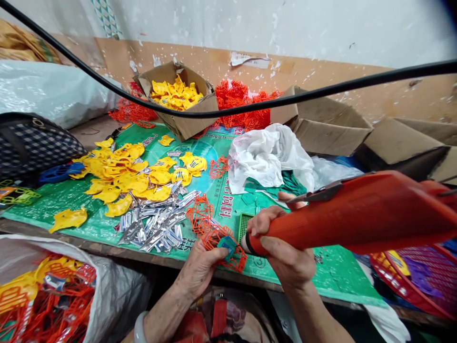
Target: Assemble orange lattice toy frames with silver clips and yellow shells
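The right hand [282, 247] was wrapped tight around a big orange tool [357, 214], its tip close to a small blue piece [227, 245]. The left hand [200, 267] pinched that piece and an orange frame [228, 247] at the edge of the green mat [71, 195]. Shiny silver strips [157, 224] and yellow shapes [121, 176] lay nearby.

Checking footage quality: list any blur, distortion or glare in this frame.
Head view: even, soft light, no hard shadows; wide-angle bending bows the black cable and table edge; the close orange tool in the right hand looms oversized and slightly soft; mild sheen on silver pieces.
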Tool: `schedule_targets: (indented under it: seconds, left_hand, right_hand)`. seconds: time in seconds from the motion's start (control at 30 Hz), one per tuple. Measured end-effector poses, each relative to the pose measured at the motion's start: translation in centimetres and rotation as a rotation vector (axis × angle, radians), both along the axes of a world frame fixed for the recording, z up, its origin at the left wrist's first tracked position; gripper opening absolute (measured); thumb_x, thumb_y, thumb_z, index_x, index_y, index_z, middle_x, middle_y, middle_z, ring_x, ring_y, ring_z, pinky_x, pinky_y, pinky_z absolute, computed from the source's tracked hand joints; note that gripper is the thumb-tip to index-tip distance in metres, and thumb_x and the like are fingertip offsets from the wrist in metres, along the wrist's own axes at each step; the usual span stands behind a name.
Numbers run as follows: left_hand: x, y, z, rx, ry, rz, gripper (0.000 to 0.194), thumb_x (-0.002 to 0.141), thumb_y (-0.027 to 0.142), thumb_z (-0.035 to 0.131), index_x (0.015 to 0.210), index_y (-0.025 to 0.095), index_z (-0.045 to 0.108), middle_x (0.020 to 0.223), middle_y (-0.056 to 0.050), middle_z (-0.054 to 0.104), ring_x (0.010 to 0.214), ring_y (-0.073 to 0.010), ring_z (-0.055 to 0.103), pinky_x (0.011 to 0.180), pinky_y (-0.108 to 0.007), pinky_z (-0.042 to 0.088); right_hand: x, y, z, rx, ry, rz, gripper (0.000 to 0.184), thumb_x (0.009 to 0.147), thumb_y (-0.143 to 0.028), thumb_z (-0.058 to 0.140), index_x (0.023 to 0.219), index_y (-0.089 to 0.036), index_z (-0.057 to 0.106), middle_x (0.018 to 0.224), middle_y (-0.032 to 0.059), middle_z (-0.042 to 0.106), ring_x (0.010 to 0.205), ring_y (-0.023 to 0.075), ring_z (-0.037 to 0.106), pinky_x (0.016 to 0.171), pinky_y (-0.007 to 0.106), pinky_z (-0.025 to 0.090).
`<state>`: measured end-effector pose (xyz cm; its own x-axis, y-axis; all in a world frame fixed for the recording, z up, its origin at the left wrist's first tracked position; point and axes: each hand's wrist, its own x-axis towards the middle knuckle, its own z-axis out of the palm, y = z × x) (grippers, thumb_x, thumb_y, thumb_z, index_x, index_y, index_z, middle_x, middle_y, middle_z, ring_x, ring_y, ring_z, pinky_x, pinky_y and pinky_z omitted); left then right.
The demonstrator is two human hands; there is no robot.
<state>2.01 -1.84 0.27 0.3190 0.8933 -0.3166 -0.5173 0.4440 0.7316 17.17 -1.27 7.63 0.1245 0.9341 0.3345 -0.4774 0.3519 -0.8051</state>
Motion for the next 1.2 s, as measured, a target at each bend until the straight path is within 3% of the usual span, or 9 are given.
schedule_targets:
  seconds: [0.43, 0.7, 0.93, 1.2]
  left_hand:
    - [0.0, 0.1, 0.4, -0.014, 0.025, 0.006, 0.024, 0.067, 0.013, 0.076, 0.091, 0.017, 0.075, 0.086, -0.004, 0.075, 0.08, -0.0201, 0.068, 0.081, -0.031, 0.052]
    - [-0.5, 0.1, -0.2, -0.019, -0.02, 0.012, 0.024, 0.072, 0.012, 0.074, 0.096, 0.015, 0.075, 0.093, -0.006, 0.076, 0.082, -0.0203, 0.068, 0.082, -0.032, 0.054]
    - [-0.3, 0.4, -0.2, -0.035, -0.017, 0.02, 0.025, 0.068, 0.013, 0.077, 0.093, 0.015, 0.075, 0.088, -0.004, 0.075, 0.077, -0.0182, 0.067, 0.079, -0.029, 0.054]
    - [-0.4, 0.3, -0.4, -0.057, -0.009, 0.047, 0.023, 0.066, 0.013, 0.077, 0.089, 0.015, 0.074, 0.082, -0.003, 0.074, 0.069, -0.0148, 0.065, 0.071, -0.025, 0.051]
  right_hand:
    - [-0.3, -0.1, -0.7, -0.01, -0.041, -0.037, 0.057, 0.069, -0.015, 0.073, 0.116, -0.032, 0.046, 0.071, -0.0076, 0.061, 0.062, 0.0144, 0.059, 0.067, 0.034, 0.05]
    - [-0.3, 0.2, 0.2, -0.034, 0.019, -0.074, 0.063, 0.064, -0.017, 0.073, 0.12, -0.029, 0.047, 0.067, -0.0068, 0.059, 0.059, 0.0145, 0.057, 0.061, 0.034, 0.05]
    - [-0.4, -0.1, -0.6, -0.021, -0.042, -0.114, 0.06, 0.068, -0.018, 0.074, 0.119, -0.033, 0.045, 0.071, -0.0069, 0.059, 0.062, 0.0148, 0.058, 0.068, 0.036, 0.051]
    - [-0.6, -0.2, -1.7, -0.045, -0.146, -0.145, 0.038, 0.068, -0.024, 0.074, 0.101, -0.027, 0.055, 0.069, -0.0052, 0.057, 0.064, 0.0164, 0.058, 0.071, 0.039, 0.051]
